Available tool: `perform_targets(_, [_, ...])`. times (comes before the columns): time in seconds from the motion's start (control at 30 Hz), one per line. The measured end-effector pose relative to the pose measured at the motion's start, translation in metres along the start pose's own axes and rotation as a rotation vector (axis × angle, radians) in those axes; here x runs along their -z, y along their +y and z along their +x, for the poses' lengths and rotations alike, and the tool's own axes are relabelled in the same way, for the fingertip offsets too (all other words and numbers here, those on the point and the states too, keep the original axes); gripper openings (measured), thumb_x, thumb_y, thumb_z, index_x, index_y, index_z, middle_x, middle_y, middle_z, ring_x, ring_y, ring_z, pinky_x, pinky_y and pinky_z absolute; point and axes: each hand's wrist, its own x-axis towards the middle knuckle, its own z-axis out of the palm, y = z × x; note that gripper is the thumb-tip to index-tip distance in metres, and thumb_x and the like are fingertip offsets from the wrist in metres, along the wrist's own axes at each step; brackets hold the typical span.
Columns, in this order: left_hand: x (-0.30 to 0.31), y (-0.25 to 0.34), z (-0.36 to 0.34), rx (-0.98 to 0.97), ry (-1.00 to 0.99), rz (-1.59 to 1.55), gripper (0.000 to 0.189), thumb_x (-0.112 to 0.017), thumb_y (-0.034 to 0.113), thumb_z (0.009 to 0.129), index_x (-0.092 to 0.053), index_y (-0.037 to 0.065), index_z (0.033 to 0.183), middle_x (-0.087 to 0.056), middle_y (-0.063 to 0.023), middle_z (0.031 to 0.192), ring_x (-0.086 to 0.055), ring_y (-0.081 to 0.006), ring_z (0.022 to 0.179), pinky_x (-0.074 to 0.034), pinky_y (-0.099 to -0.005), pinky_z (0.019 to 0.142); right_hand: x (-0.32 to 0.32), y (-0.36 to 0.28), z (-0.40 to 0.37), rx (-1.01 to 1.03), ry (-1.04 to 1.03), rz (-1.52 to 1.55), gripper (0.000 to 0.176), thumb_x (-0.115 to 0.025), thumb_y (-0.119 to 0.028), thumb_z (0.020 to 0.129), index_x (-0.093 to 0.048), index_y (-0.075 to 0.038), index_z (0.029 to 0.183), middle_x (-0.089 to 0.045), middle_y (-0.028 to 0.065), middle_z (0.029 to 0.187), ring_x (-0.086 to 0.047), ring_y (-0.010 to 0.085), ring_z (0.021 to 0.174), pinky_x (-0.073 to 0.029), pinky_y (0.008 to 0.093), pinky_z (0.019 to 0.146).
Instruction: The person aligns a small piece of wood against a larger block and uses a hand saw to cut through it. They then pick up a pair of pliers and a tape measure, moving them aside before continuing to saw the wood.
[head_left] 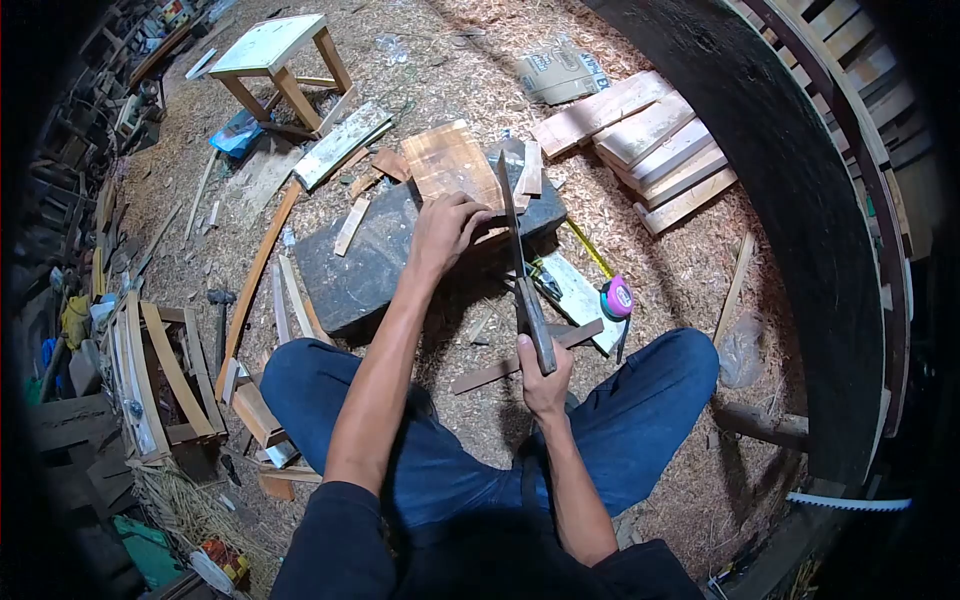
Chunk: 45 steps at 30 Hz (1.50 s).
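Note:
My right hand (546, 378) is wrapped round the handle of a long saw (515, 235), whose blade points away from me and stands at the right edge of a wooden board (452, 165). The board lies on a low dark block (360, 262). My left hand (446, 232) rests at the near edge of the board with its fingers bent over that edge; the fingertips are partly hidden. Small wood offcuts (350, 226) lie on the block. Right of the saw, a pink tape measure (617, 297) with its yellow tape out sits by a pale board (582, 290).
A small white-topped stool (268, 45) stands at the upper left. Stacked planks (665, 140) and a flattened cardboard piece (562, 72) lie at the upper right. A hammer (221, 320) and a wooden frame (165, 375) are at the left. A large dark curved beam (800, 200) rises at the right.

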Motion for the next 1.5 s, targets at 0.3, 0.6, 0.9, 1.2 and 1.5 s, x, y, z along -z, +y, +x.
perform_targets(0.3, [-0.008, -0.002, 0.001, -0.013, 0.056, -0.022, 0.015, -0.065, 0.021, 0.088, -0.076, 0.011, 0.093, -0.068, -0.0101, 0.088, -0.063, -0.0314, 0.086, -0.048, -0.0417, 0.078, 0.000, -0.003, -0.002, 0.010, -0.020, -0.018, 0.037, -0.064, -0.018, 0.092, -0.049, -0.001, 0.063, -0.042, 0.0028, 0.054, -0.038, 0.0111, 0.051, -0.032, 0.0337, 0.048])
perform_targets(0.6, [-0.001, 0.006, 0.001, 0.054, 0.040, -0.080, 0.019, -0.064, 0.021, 0.090, -0.074, 0.007, 0.098, -0.068, -0.0148, 0.092, -0.065, -0.0355, 0.088, -0.050, -0.0426, 0.078, -0.004, 0.001, -0.003, -0.004, -0.016, 0.002, 0.038, -0.065, -0.019, 0.091, -0.048, -0.002, 0.062, -0.042, 0.0023, 0.052, -0.038, 0.0104, 0.050, -0.031, 0.0337, 0.047])
perform_targets(0.9, [-0.003, 0.001, -0.001, 0.039, 0.011, -0.085, 0.020, -0.066, 0.021, 0.088, -0.073, 0.007, 0.100, -0.067, -0.0138, 0.095, -0.063, -0.0341, 0.092, -0.049, -0.0422, 0.082, -0.005, -0.003, -0.001, 0.012, -0.005, -0.015, 0.037, -0.064, -0.019, 0.092, -0.049, -0.001, 0.063, -0.043, 0.0027, 0.053, -0.039, 0.0104, 0.050, -0.033, 0.0335, 0.047])
perform_targets(1.2, [-0.012, -0.001, -0.002, 0.018, 0.131, -0.039, 0.022, -0.068, 0.023, 0.086, -0.073, 0.010, 0.103, -0.065, -0.0126, 0.095, -0.060, -0.0324, 0.091, -0.046, -0.0418, 0.083, -0.005, 0.004, -0.001, 0.005, -0.030, -0.042, 0.036, -0.064, -0.019, 0.092, -0.050, 0.000, 0.064, -0.043, 0.0037, 0.053, -0.039, 0.0117, 0.050, -0.033, 0.0339, 0.048])
perform_targets(1.5, [-0.011, -0.005, -0.003, 0.040, 0.050, -0.052, 0.031, -0.076, 0.027, 0.076, -0.072, 0.014, 0.104, -0.064, -0.0075, 0.099, -0.057, -0.0295, 0.099, -0.044, -0.0406, 0.090, -0.008, 0.003, 0.002, 0.024, -0.024, -0.043, 0.037, -0.064, -0.018, 0.092, -0.048, -0.001, 0.063, -0.040, 0.0027, 0.053, -0.037, 0.0105, 0.051, -0.031, 0.0336, 0.047])
